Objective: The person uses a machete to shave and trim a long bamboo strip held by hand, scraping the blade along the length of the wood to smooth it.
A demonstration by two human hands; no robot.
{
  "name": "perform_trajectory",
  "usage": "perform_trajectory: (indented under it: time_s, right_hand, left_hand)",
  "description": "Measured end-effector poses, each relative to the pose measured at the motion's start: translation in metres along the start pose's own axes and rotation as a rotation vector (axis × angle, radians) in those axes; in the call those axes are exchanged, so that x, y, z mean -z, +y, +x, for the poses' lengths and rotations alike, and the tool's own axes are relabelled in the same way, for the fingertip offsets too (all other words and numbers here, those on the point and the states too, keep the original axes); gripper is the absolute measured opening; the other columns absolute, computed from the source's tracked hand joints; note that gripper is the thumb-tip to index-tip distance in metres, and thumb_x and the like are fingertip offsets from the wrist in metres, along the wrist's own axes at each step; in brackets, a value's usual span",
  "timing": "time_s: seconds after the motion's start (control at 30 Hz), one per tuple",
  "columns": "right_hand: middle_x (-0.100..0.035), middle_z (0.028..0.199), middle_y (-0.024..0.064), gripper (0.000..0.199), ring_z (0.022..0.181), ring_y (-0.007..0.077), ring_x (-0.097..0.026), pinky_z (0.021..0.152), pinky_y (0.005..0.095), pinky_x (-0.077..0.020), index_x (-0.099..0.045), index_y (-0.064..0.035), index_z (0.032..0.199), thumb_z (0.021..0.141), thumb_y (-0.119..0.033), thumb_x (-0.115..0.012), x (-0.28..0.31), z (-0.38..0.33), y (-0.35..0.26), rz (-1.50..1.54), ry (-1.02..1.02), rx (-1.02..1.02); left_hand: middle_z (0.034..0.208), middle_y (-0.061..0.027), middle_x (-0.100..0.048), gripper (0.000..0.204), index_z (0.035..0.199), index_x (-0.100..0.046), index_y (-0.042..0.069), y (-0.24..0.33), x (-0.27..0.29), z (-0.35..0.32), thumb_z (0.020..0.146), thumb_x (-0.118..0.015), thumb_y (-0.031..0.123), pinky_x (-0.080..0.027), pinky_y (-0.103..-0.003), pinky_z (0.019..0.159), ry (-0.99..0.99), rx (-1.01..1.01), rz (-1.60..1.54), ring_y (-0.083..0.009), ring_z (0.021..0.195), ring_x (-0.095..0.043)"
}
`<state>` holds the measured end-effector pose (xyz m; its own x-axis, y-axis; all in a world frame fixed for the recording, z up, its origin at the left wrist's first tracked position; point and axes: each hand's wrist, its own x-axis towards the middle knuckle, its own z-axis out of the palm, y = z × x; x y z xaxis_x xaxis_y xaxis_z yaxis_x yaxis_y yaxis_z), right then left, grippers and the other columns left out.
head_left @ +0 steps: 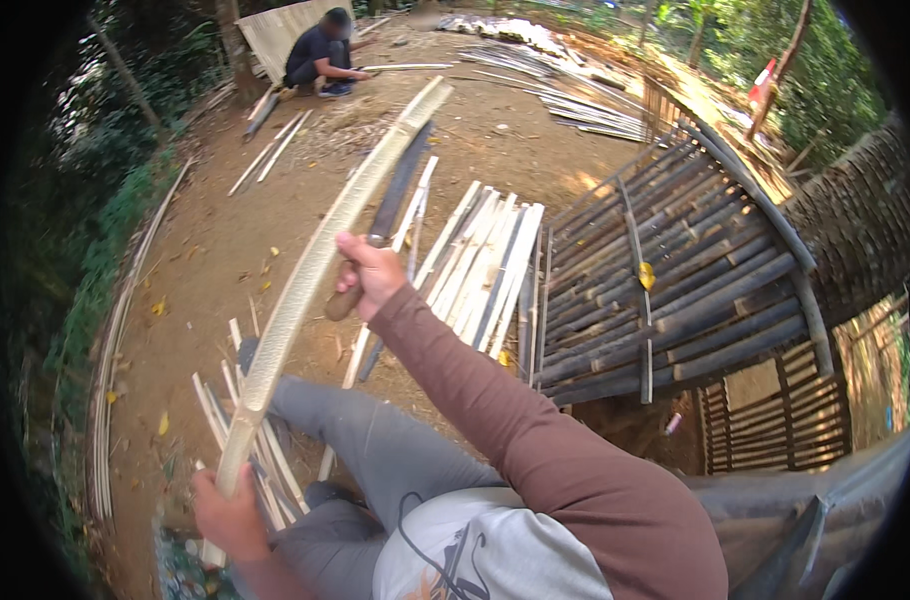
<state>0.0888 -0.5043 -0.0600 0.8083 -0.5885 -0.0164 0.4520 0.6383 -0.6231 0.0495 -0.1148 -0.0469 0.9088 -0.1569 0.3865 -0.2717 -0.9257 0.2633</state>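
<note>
A long split bamboo strip (310, 265), pale inner face up, slants from the lower left toward the far middle. My left hand (233, 515) is closed round its near end. My right hand (373, 275) grips the wooden handle of a machete (403, 185). Its dark blade points away from me, just right of the strip and roughly alongside it. The strip passes close to the left of my right fingers; whether they touch it I cannot tell. My bent leg (375, 430) is under the strip's right side.
Split bamboo strips (485, 265) lie in a pile ahead; more strips (265, 460) are beside my legs. To the right stands a slatted bamboo platform (665, 270) near a thick trunk (855, 220). Another person (320, 55) crouches at the far left. Further strips (595, 112) lie far right.
</note>
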Motion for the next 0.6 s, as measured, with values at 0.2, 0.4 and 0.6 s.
perform_trajectory:
  time_s: [0.2,0.4,0.6]
  right_hand:
    - [-0.055,0.069,0.0000,0.025,0.050,0.0126,-0.050,0.049,0.0332,-0.0457,-0.055,-0.0096,0.082,0.093,-0.014,-0.077,-0.067,0.025,-0.068,0.013,-0.159,0.211]
    - [-0.059,0.066,0.0029,0.028,0.051,0.0128,-0.057,0.051,0.0346,-0.0508,-0.054,-0.0089,0.080,0.088,-0.012,-0.081,-0.144,0.039,-0.133,-0.420,-0.281,0.452]
    - [-0.071,0.077,0.0110,0.022,0.069,0.0235,-0.070,0.068,0.0371,-0.0567,-0.069,-0.0016,0.089,0.081,-0.017,-0.083,-0.155,0.044,-0.153,-1.026,-0.408,0.697]
  left_hand:
    - [0.149,-0.0287,-0.046,0.079,0.154,-0.037,0.002,0.017,-0.029,0.037,0.095,-0.074,0.040,-0.032,-0.054,0.117,-0.094,-0.269,0.026,-0.0475,0.140,-0.040]
    - [0.161,-0.0217,-0.040,0.085,0.162,-0.032,0.006,0.058,0.039,0.083,0.089,-0.075,0.013,-0.024,-0.052,0.126,-0.045,-0.372,-0.323,-0.0418,0.151,-0.033]
    - [0.155,-0.0192,-0.047,0.066,0.159,-0.039,0.004,0.025,0.080,0.105,0.100,-0.064,0.016,-0.031,-0.045,0.121,-0.133,-0.409,-0.490,-0.0339,0.144,-0.043]
